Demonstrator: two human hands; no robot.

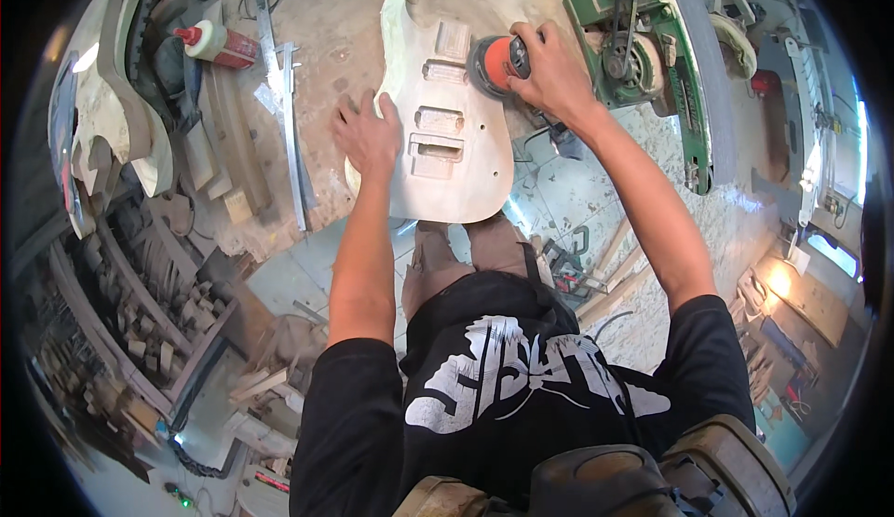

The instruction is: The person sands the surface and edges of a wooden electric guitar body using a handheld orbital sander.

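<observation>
A pale wooden guitar body (466,198) with several routed cavities lies on the workbench, its lower end reaching past the near edge. My left hand (370,135) rests on its left side with the fingers spread, holding nothing. In my right hand (556,74) is an orange and black orbital sander (498,62), gripped from the right. The sander's round pad is at the body's upper right edge, beside the upper cavities. Whether the pad touches the wood cannot be made out.
A green belt-driven machine (619,42) stands right of the sander. On the bench (326,14) at left are a red and white glue bottle (219,44), metal rulers (291,135) and wood strips (237,135). Shaped wooden bodies (112,98) stand far left, above a bin of offcuts (158,331).
</observation>
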